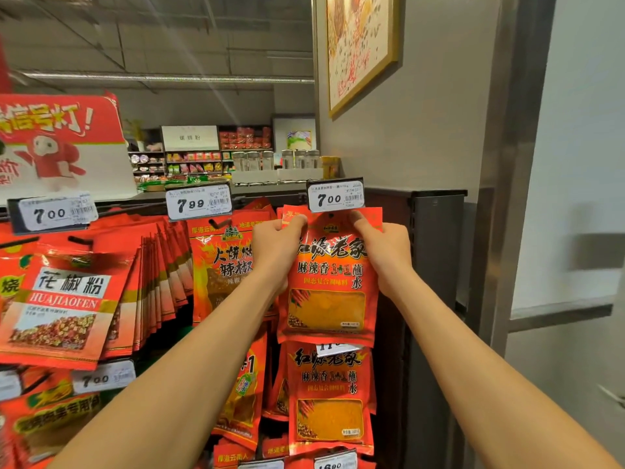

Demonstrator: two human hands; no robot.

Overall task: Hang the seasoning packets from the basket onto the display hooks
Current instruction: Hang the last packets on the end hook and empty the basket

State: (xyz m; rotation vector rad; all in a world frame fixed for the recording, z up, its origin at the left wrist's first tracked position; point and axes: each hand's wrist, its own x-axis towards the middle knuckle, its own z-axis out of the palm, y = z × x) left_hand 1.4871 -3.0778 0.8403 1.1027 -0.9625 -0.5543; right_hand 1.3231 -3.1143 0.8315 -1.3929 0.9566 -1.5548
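Seasoning packet of glossy red foil (329, 282) hangs at one o'clock, under the white price tag (335, 198). My left hand (275, 247) and right hand (385, 250) pinch its top corners, I judge to line its hole up with the hook.

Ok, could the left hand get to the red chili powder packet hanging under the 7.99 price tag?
Probably yes: the left hand sits right beside that red chili powder packet, nothing between, but it is gripping the red seasoning packet.
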